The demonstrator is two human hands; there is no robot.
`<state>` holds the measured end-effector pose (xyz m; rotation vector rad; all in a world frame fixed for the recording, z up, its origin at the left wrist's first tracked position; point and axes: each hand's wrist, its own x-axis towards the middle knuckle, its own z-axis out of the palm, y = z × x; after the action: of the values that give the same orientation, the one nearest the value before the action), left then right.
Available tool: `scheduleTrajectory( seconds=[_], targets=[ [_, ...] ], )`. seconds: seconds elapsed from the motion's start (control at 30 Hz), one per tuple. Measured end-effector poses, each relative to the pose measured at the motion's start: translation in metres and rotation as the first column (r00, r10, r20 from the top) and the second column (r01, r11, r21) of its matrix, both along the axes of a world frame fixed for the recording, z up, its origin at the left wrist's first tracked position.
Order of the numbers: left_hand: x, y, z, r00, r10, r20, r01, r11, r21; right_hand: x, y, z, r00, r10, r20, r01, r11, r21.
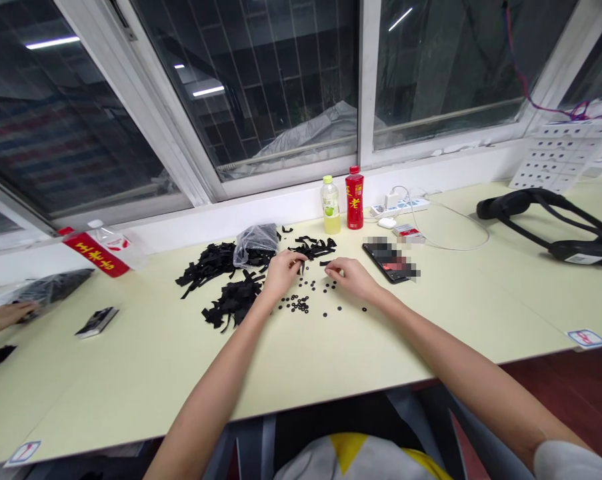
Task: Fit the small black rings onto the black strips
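Observation:
My left hand rests on the pale table with its fingers curled in a pinch on a small black strip near a scatter of tiny black rings. My right hand lies close beside it, fingers bent and pinched over the same spot; what it holds is too small to name. Heaps of black cut strips lie left of and behind the left hand, and a smaller heap sits just beyond both hands. A clear plastic bag rests on the strips.
A green-capped bottle and a red bottle stand by the window sill. A phone, a small box and a power strip lie right of them. A black headset sits far right. Another person's hand is at the left edge.

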<state>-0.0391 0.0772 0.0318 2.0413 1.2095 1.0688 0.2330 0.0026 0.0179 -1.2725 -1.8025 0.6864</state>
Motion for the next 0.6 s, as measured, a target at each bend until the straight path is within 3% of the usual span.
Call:
scheduleTrajectory(
  seconds=[0.1,0.27,0.43,0.6],
  targets=[
    [0.012,-0.025,-0.002,0.989,-0.024,0.149,0.044,0.990,-0.132,-0.008,-0.006,0.001,0.989,0.056,-0.140,-0.068,0.995,-0.078],
    [0.029,-0.047,-0.014,0.959,-0.004,0.284,0.038,0.993,-0.111,-0.022,-0.013,0.002,0.938,0.115,-0.327,-0.165,0.978,-0.129],
    [0.031,-0.054,-0.027,0.947,0.019,0.322,0.066,0.966,-0.252,-0.025,-0.017,0.003,0.942,0.142,-0.304,-0.190,0.973,-0.134],
    [0.018,-0.056,-0.025,0.954,0.056,0.294,0.034,0.956,-0.291,-0.018,-0.015,0.004,0.971,0.095,-0.219,-0.120,0.988,-0.102]
  ],
)
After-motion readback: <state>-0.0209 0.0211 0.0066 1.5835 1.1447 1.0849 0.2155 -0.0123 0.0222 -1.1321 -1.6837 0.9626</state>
